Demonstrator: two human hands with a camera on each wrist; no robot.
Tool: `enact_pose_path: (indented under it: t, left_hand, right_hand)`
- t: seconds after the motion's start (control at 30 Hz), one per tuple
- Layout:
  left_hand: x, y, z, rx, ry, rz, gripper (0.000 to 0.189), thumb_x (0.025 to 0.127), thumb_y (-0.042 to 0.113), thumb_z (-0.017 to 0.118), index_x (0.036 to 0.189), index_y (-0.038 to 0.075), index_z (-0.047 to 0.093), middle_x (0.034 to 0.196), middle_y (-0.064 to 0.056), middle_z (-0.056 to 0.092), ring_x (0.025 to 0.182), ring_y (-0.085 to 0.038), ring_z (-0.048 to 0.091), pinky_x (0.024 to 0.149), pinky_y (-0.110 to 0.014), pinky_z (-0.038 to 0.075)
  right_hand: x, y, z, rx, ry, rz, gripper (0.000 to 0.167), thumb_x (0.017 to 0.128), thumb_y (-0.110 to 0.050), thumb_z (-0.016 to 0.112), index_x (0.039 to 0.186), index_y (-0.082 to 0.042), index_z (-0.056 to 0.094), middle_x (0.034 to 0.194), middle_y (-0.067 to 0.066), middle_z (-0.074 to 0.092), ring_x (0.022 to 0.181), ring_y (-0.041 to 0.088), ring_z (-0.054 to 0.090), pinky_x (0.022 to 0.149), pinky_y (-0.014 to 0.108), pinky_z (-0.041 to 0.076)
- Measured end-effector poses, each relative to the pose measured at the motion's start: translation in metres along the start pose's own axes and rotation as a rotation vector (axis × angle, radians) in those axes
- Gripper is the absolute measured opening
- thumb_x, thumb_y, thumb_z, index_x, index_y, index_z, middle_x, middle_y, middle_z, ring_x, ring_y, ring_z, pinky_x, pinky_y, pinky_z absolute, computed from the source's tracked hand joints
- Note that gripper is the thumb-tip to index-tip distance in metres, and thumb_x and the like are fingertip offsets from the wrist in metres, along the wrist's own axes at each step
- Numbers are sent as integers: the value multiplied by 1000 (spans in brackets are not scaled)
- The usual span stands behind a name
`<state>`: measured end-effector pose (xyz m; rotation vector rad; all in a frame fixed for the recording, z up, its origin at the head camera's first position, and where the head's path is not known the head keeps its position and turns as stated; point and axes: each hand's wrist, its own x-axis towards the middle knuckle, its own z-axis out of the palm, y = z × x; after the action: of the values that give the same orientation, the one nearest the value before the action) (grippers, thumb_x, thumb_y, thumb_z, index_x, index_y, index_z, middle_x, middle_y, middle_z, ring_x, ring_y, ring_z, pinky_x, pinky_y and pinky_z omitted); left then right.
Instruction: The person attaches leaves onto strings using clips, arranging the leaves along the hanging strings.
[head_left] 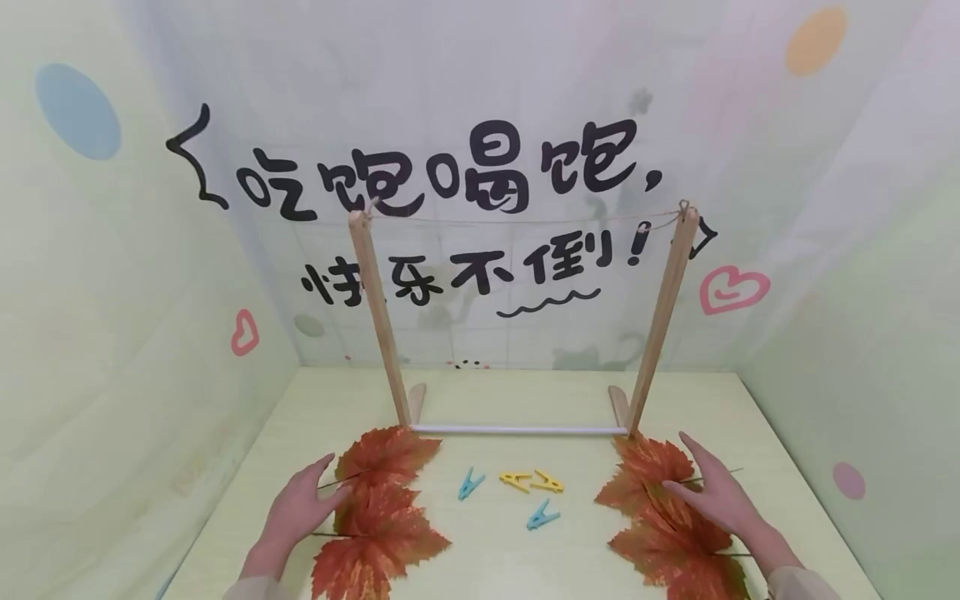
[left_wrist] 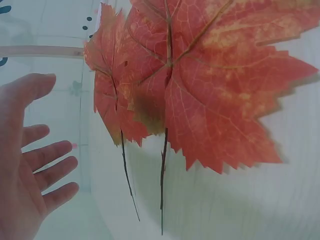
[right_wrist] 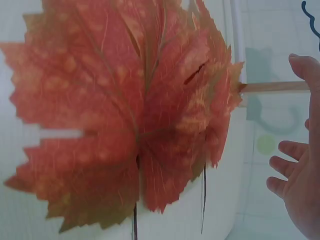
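Note:
My left hand (head_left: pixel 300 504) hovers at the left beside two red-orange artificial maple leaves, a far one (head_left: pixel 386 457) and a near one (head_left: pixel 381 542), with dark stems toward the hand. On the other side, my right hand (head_left: pixel 716 496) is over the outer edge of two similar leaves, one farther back (head_left: pixel 651 477) and one nearer (head_left: pixel 671 546). Both hands have spread, relaxed fingers (left_wrist: pixel 57 172) and hold nothing. Between the leaf pairs lie two blue clothespins, one left (head_left: pixel 470 483) and one nearer (head_left: pixel 542 517), and two yellow clothespins, left (head_left: pixel 514 480) and right (head_left: pixel 548 482).
Behind the clothespins stands a wooden frame with a left post (head_left: pixel 381 325) and a right post (head_left: pixel 663 321). A thin string (head_left: pixel 517 222) joins the post tops; a white rod (head_left: pixel 517 430) spans the bottom. Printed cloth walls (head_left: pixel 480 75) enclose the pale table (head_left: pixel 480 567).

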<state>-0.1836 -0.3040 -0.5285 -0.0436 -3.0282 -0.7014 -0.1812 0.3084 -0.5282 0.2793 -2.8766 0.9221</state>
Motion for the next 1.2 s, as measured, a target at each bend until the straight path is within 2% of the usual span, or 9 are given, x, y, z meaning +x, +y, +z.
enact_pose_path:
  t: [0.23, 0.5, 0.67, 0.8, 0.9, 1.07, 1.2]
  left_hand:
    - [-14, -6, -3, -40, -62, -24, 62, 79, 36, 67, 124, -5, 50, 120, -25, 53, 111, -45, 46, 86, -54, 40]
    - [-25, -18, -1, -71, -98, -51, 55, 75, 33, 72, 113, -4, 58, 105, -18, 63, 95, -34, 59, 76, -47, 47]
    - [-28, -21, 2, -60, -114, -46, 45, 69, 15, 74, 109, -2, 61, 103, -16, 64, 94, -34, 59, 74, -47, 48]
    - [-29, -19, 2, -72, -144, -54, 47, 61, 2, 69, 108, -3, 62, 102, -15, 64, 94, -34, 59, 74, -45, 49]
    - [-27, -17, 4, -80, -176, -63, 47, 61, 0, 69, 107, -4, 62, 101, -16, 63, 94, -34, 58, 73, -45, 49]
    - [-23, -19, 9, -68, -208, -80, 47, 60, -2, 71, 107, -4, 62, 102, -16, 63, 92, -33, 59, 72, -46, 49]
    - [-20, -22, 15, -54, -222, -88, 47, 60, -3, 72, 106, -3, 62, 100, -14, 63, 89, -30, 59, 72, -46, 48]
  right_hand:
    - [1, -15, 13, 215, -61, 75, 78, 82, -31, 67, 142, -6, 23, 136, 27, 35, 111, 43, 47, 84, 53, 45]
    - [5, -33, 32, 334, -64, 84, 71, 82, -27, 67, 140, -9, 30, 131, 23, 43, 114, 40, 46, 88, 55, 41]
    - [5, -43, 47, 384, -95, 122, 70, 81, -26, 68, 138, -7, 33, 128, 17, 48, 115, 34, 46, 93, 52, 39]
    - [5, -52, 62, 391, -127, 113, 61, 81, -22, 69, 133, -7, 42, 119, 13, 54, 107, 29, 51, 89, 46, 43]
    - [4, -60, 72, 371, -159, 87, 54, 80, -23, 70, 127, -6, 48, 115, 12, 57, 102, 27, 54, 85, 44, 46]
    - [5, -72, 87, 367, -229, 41, 49, 81, -24, 69, 122, -3, 53, 117, 12, 57, 103, 27, 54, 86, 45, 45]
    - [8, -76, 98, 348, -251, -17, 47, 81, -24, 69, 119, -2, 55, 115, 11, 58, 102, 27, 54, 85, 43, 46]
